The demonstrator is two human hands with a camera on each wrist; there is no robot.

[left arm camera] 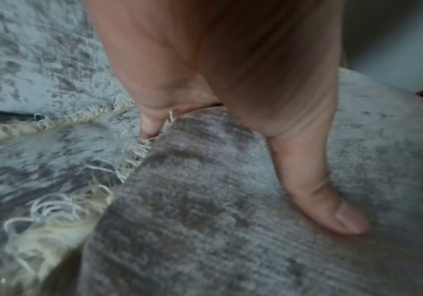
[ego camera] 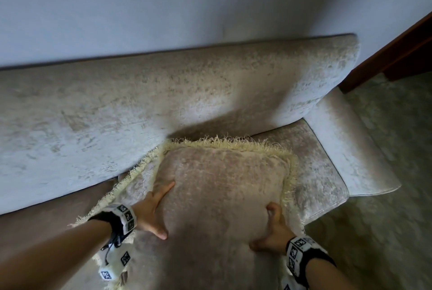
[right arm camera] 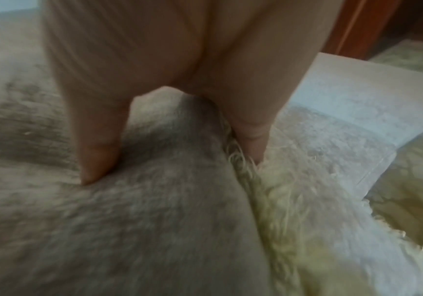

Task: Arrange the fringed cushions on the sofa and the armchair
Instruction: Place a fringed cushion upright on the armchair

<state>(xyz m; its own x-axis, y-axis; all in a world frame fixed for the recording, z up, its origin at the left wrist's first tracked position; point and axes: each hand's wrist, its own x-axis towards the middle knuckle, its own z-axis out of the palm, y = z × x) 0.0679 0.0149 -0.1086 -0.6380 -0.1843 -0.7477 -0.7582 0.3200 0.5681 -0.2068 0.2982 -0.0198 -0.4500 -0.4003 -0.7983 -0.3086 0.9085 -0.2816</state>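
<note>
A beige fringed cushion (ego camera: 222, 196) lies over the right end of the sofa seat (ego camera: 320, 172), its top fringe near the backrest (ego camera: 140, 102). My left hand (ego camera: 163, 210) grips its left edge; the thumb (left arm camera: 332, 200) presses the front and a finger (left arm camera: 149, 126) is tucked behind the fringe. My right hand (ego camera: 266, 229) grips the right edge, with the thumb (right arm camera: 96, 152) on the front and fingers (right arm camera: 253, 140) down in the fringe. A second fringed cushion (ego camera: 135, 184) lies partly under the first on the left, against the backrest.
The sofa's low armrest (ego camera: 350, 149) closes off the seat on the right. Beyond it are patterned carpet (ego camera: 385, 219) and a dark wooden frame (ego camera: 397, 51). A pale wall (ego camera: 163, 9) stands behind the backrest.
</note>
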